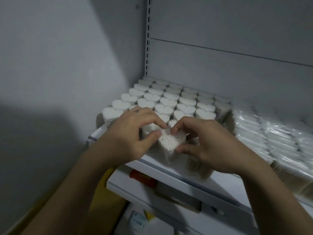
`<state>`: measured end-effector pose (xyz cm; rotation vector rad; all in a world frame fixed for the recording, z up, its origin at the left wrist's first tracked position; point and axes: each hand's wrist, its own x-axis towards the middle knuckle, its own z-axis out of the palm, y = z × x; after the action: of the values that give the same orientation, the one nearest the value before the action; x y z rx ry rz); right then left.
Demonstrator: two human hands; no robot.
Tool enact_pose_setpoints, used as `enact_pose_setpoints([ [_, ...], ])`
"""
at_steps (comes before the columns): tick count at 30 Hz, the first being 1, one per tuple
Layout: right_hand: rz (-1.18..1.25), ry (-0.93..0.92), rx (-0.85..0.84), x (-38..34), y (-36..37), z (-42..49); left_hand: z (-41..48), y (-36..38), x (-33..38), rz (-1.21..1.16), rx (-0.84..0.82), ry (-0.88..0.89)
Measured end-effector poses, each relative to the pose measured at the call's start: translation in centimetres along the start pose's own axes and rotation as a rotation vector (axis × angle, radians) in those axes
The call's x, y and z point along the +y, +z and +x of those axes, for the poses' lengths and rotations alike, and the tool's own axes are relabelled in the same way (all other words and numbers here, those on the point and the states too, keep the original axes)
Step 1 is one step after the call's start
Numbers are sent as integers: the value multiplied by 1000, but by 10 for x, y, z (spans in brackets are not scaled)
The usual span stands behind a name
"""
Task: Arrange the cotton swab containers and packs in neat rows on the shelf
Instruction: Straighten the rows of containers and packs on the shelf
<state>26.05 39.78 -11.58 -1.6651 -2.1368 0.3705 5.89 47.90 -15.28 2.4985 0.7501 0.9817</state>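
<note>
L hand [135, 133] & R hand [206, 141] both pinch one heart-shaped swab container [171, 141] at shelf [169, 168] front edge, fingers curled. Label [137, 221] below: blurred, unreadable.

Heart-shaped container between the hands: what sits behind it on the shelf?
Rows of heart-shaped swab containers fill the shelf back to the rear panel. The left hand and right hand, pinching the held container, cover the nearest ones.

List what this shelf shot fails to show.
Head view only:
- Heart container: sides covered by left hand and right hand.
- Front containers: hidden under the right wrist, blurred.
- Packs: cut off by the right edge.
- Label below the shelf: too small to read.
- Red item: blurred, unidentifiable.
</note>
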Motion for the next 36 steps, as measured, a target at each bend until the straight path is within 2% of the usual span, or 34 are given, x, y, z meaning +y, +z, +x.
enact_pose_setpoints([
  [7, -194, -10, 32, 3, 16, -2, -15, 12, 1, 354, -37, 40],
  [14, -389, 79, 216, 5, 33, -8, -13, 25, 8, 440, -47, 90],
  [18, -465, 227, 192, 9, 39, -10, -12, 36, 13, 536, -29, 99],
  [23, -430, 217, 235, 10, 33, -19, -9, 39, 14, 557, 44, 94],
  [36, -154, 251, 259, 36, -1, -73, -10, 47, 27, 527, 15, 36],
])
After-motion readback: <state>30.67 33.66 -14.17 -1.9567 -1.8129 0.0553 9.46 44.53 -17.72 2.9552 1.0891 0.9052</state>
